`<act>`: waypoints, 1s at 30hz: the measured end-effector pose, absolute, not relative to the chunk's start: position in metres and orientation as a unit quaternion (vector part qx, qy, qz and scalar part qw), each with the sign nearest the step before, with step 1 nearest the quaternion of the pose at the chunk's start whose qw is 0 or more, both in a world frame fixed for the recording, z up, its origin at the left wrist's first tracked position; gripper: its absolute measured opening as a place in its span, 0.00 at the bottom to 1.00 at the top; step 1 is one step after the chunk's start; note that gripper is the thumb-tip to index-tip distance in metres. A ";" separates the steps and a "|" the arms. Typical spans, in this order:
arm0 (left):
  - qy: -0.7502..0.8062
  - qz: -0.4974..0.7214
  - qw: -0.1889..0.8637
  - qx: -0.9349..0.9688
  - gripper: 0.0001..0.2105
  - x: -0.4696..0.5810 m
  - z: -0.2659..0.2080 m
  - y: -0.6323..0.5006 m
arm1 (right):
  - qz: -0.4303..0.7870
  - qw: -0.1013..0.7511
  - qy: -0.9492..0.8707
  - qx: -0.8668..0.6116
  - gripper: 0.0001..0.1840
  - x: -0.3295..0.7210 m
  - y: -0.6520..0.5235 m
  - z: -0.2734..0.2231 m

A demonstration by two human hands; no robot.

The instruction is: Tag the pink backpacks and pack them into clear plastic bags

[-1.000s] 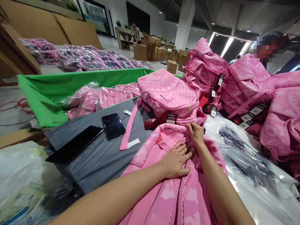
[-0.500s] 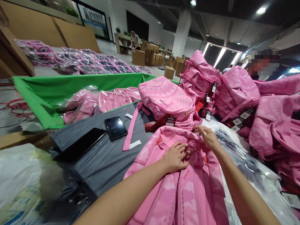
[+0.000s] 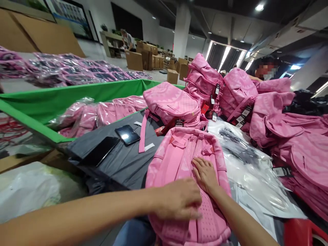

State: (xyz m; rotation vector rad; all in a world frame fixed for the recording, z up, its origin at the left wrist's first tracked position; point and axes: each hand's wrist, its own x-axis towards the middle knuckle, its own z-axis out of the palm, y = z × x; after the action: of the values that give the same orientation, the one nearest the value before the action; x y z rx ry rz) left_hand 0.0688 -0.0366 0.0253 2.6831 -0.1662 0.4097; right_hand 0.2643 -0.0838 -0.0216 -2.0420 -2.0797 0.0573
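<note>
A pink patterned backpack [image 3: 164, 167] lies in front of me with its straps and perforated back panel facing up. My right hand [image 3: 206, 174] rests on the middle of that panel, its fingers stretched out and holding nothing. Over the lower left part of the backpack is my left hand [image 3: 178, 199], back upward and blurred by motion. Whether its fingers grip a strap is not visible. Just beyond the backpack's top edge sits another pink backpack [image 3: 171, 100] with hang tags.
Pink backpacks [image 3: 238, 89] are piled to the right, beside clear plastic bags [image 3: 246, 164]. A tablet [image 3: 99, 150] and a smaller device [image 3: 130, 131] lie on grey cloth at left. Behind stands a green-sided bin [image 3: 33, 102] with bagged backpacks. A red object [image 3: 299, 232] is lower right.
My left hand has come down the backpack toward me. The right hand has left the top edge and moved onto the back panel. The backpack lies flatter, and the view has shifted right.
</note>
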 end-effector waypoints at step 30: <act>0.324 0.232 0.034 0.916 0.29 0.087 -0.143 -0.036 | -0.124 0.244 -0.915 -0.297 0.18 0.204 -0.111 -0.056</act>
State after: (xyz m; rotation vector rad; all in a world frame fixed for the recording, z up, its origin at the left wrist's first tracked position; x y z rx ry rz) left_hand 0.0873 -0.0362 -0.1426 2.8189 0.9980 0.7145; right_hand 0.2044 -0.1111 -0.0559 -0.8106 -2.4989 -0.3380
